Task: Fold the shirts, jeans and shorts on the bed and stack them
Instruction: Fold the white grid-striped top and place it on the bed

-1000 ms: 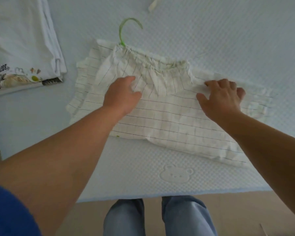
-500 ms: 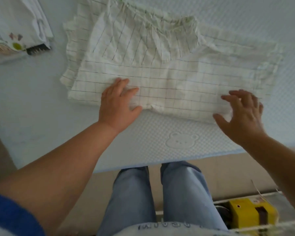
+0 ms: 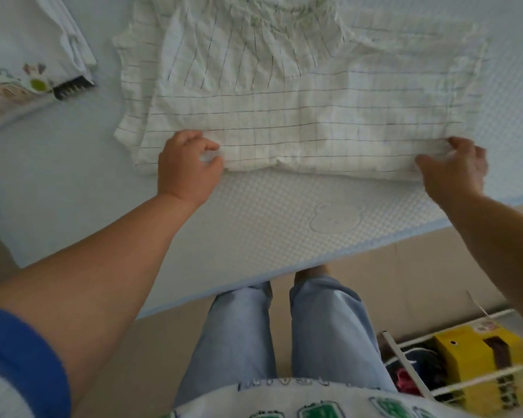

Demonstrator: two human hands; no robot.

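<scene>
White grid-checked cotton shirt (image 3: 299,122): near hem now pinched by left hand (image 3: 187,167) and right hand (image 3: 456,167), previously pressed flat on top; upward fold judged imminent.

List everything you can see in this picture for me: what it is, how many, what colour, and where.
Checked garment: one, white with thin dark grid lines, spread on the bed, near edge gripped at both ends.
Folded clothes: one pile, white with a cartoon print, upper left on the bed.
Bed: one, pale blue textured cover with an embossed bear, filling the upper view.
Yellow box: one, with a dark strap, in a white rack on the floor, lower right.
Floor: beige, below the bed edge.
Left hand: closed on the garment's near edge.
Right hand: closed on the same edge, further right.
Legs: two, in light blue jeans, bottom centre.
</scene>
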